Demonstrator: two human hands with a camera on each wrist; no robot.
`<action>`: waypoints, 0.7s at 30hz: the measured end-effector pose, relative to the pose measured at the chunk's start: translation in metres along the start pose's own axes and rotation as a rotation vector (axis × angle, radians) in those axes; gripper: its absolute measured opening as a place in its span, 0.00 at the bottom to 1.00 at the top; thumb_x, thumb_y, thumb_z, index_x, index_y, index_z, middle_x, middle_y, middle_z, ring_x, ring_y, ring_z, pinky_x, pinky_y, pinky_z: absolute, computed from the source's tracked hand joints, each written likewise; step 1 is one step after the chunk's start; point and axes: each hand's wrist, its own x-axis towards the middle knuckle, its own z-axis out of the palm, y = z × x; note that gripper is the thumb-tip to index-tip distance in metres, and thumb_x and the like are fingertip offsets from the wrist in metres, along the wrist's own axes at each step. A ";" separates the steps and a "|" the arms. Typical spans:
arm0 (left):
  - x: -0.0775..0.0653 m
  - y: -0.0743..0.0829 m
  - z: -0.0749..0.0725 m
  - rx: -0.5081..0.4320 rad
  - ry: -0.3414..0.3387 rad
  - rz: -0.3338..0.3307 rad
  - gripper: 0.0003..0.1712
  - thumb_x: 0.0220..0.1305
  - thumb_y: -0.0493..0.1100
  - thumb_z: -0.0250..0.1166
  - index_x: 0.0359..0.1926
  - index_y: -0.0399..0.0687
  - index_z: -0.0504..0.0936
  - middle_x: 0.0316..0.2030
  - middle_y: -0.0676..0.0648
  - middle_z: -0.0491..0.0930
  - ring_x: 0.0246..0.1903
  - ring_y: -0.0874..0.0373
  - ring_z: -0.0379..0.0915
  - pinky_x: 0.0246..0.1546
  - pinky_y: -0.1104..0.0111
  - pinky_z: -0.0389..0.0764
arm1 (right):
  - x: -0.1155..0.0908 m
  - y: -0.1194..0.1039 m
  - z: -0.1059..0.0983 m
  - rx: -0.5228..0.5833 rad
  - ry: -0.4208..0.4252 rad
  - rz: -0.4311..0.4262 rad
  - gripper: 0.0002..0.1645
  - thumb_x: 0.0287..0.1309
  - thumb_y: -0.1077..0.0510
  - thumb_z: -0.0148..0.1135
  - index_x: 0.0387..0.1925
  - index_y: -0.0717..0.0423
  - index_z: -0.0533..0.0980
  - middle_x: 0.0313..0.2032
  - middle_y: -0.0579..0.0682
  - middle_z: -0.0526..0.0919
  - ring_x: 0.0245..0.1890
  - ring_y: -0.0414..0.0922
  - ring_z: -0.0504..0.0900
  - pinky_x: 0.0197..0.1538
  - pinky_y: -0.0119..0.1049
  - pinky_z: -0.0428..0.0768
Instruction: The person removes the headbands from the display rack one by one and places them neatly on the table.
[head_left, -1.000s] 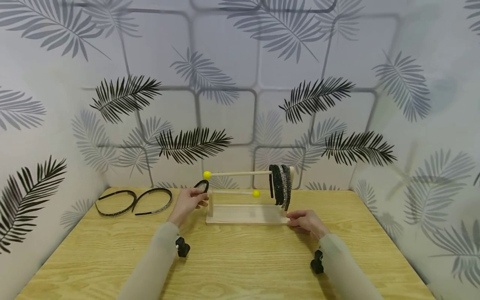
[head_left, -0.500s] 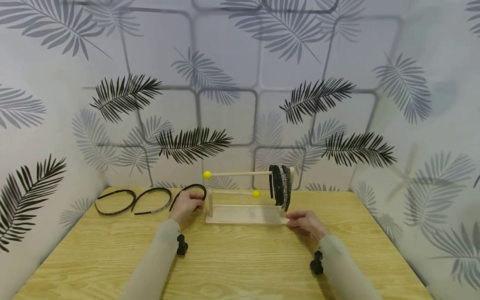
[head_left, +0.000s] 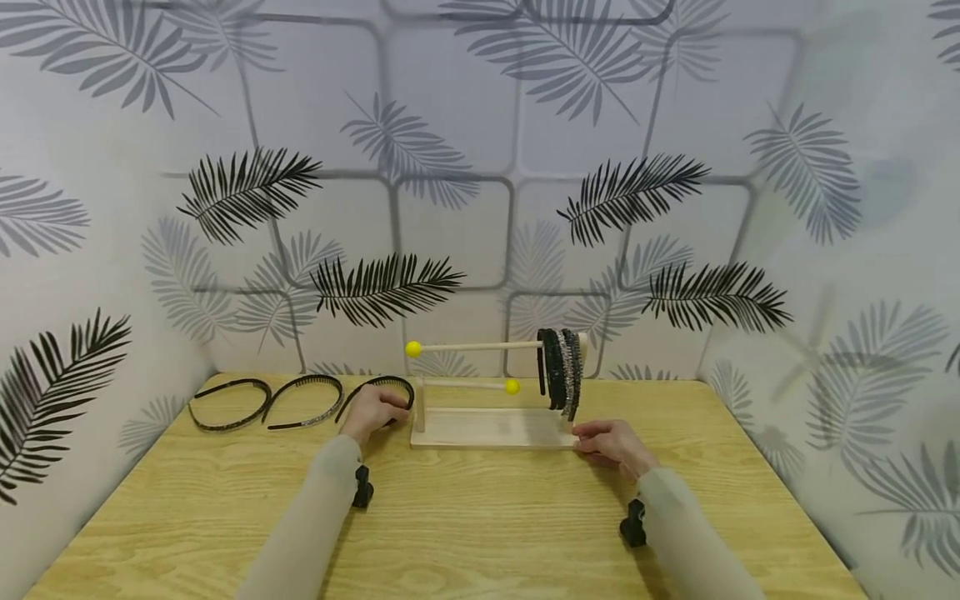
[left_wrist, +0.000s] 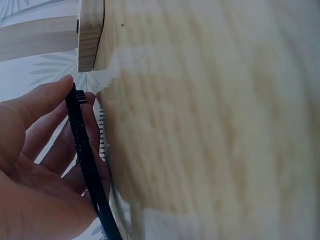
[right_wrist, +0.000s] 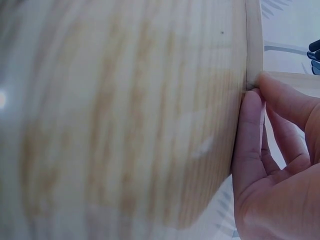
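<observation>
My left hand (head_left: 371, 412) is low over the table just left of a wooden headband stand (head_left: 487, 428). It holds a black headband (head_left: 410, 392) whose arch shows above and beside the fingers. In the left wrist view, thumb and fingers are about one end of this glittery black headband (left_wrist: 86, 150), with small comb teeth on its inner side. My right hand (head_left: 613, 445) grips the front right corner of the stand's base. The right wrist view has the thumb (right_wrist: 280, 97) on the base's edge and a finger along its side.
Several black and silvery headbands (head_left: 555, 371) hang at the right end of the stand's upper bar. Yellow balls cap the upper bar (head_left: 413, 349) and the lower bar (head_left: 512, 387). Two more headbands (head_left: 232, 429) (head_left: 303, 380) lie at the table's back left, near the patterned wall.
The left hand has moved down and slightly left, bringing the headband from beside the stand's left post to the tabletop. The right hand stays on the base.
</observation>
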 end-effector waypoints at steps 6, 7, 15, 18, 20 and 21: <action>-0.001 0.001 -0.001 0.014 -0.013 -0.001 0.13 0.56 0.33 0.71 0.44 0.35 0.87 0.47 0.37 0.82 0.44 0.45 0.78 0.46 0.55 0.81 | 0.000 -0.001 0.001 -0.009 0.003 0.002 0.22 0.58 0.68 0.65 0.56 0.65 0.78 0.49 0.57 0.85 0.33 0.36 0.84 0.38 0.32 0.84; -0.001 0.001 -0.001 0.020 -0.015 0.001 0.13 0.56 0.33 0.71 0.44 0.35 0.87 0.47 0.37 0.82 0.44 0.46 0.78 0.46 0.55 0.81 | 0.001 -0.001 0.000 -0.013 0.002 0.000 0.22 0.58 0.68 0.65 0.56 0.65 0.78 0.49 0.57 0.85 0.33 0.36 0.84 0.38 0.32 0.84; 0.001 0.002 -0.002 0.038 -0.008 0.028 0.15 0.55 0.35 0.73 0.45 0.34 0.86 0.47 0.36 0.82 0.48 0.42 0.77 0.50 0.51 0.79 | 0.000 -0.002 -0.001 -0.007 0.000 -0.011 0.22 0.59 0.68 0.65 0.56 0.66 0.78 0.49 0.58 0.84 0.34 0.36 0.84 0.39 0.33 0.84; 0.001 0.001 -0.002 0.014 -0.011 0.026 0.15 0.57 0.35 0.72 0.46 0.33 0.85 0.48 0.35 0.82 0.47 0.42 0.78 0.48 0.53 0.80 | 0.001 -0.001 -0.001 -0.003 -0.002 -0.008 0.22 0.58 0.68 0.65 0.56 0.66 0.78 0.48 0.58 0.84 0.33 0.36 0.84 0.38 0.32 0.84; 0.000 0.000 -0.003 -0.006 -0.008 0.015 0.15 0.59 0.36 0.71 0.47 0.34 0.85 0.48 0.35 0.82 0.44 0.45 0.80 0.46 0.55 0.81 | 0.002 0.000 -0.001 0.002 -0.002 -0.004 0.23 0.58 0.69 0.65 0.56 0.65 0.78 0.48 0.57 0.85 0.33 0.36 0.84 0.38 0.32 0.84; 0.000 0.000 -0.004 -0.017 -0.005 0.007 0.15 0.60 0.36 0.70 0.47 0.34 0.84 0.48 0.36 0.82 0.43 0.47 0.81 0.45 0.56 0.82 | 0.002 0.000 -0.001 0.002 -0.009 -0.008 0.23 0.58 0.69 0.65 0.57 0.66 0.77 0.48 0.57 0.84 0.34 0.36 0.84 0.39 0.32 0.84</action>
